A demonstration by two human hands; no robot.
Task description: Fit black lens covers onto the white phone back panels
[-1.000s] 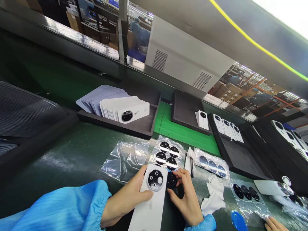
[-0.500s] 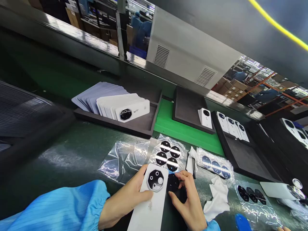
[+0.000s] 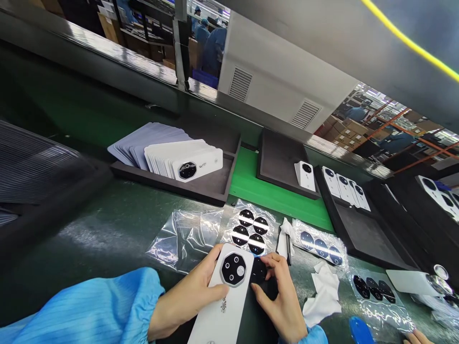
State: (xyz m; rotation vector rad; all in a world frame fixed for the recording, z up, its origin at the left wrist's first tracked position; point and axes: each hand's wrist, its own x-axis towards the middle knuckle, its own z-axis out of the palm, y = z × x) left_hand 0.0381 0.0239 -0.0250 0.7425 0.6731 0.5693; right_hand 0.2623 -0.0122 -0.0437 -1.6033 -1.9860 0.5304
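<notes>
My left hand (image 3: 195, 291) grips a white phone back cover (image 3: 218, 317) by its side, the thumb lying across the face under a black octagonal camera window (image 3: 233, 269). Close to the cover's right edge, my right hand (image 3: 281, 296) pinches a black octagonal lens plate (image 3: 258, 271) between thumb and fingers. A bit of blue shows at the plate's top edge. Just beyond both hands, a clear sheet (image 3: 229, 234) carries several black octagonal lens plates. To its left lies a crumpled clear plastic bag (image 3: 193, 234).
A black tray (image 3: 215, 184) holds fanned white and lilac covers (image 3: 168, 155). Two more dark trays (image 3: 279, 162) with white covers stand right of it. White cloths (image 3: 322, 291), bagged lenses (image 3: 320, 247) and a blue object (image 3: 360, 329) lie rightward. Another person's hand (image 3: 418, 337) shows bottom right.
The white cover has turned slightly in my left hand, and its camera window sits a little further right. The other person's hand has come further into view. My right hand stays put.
</notes>
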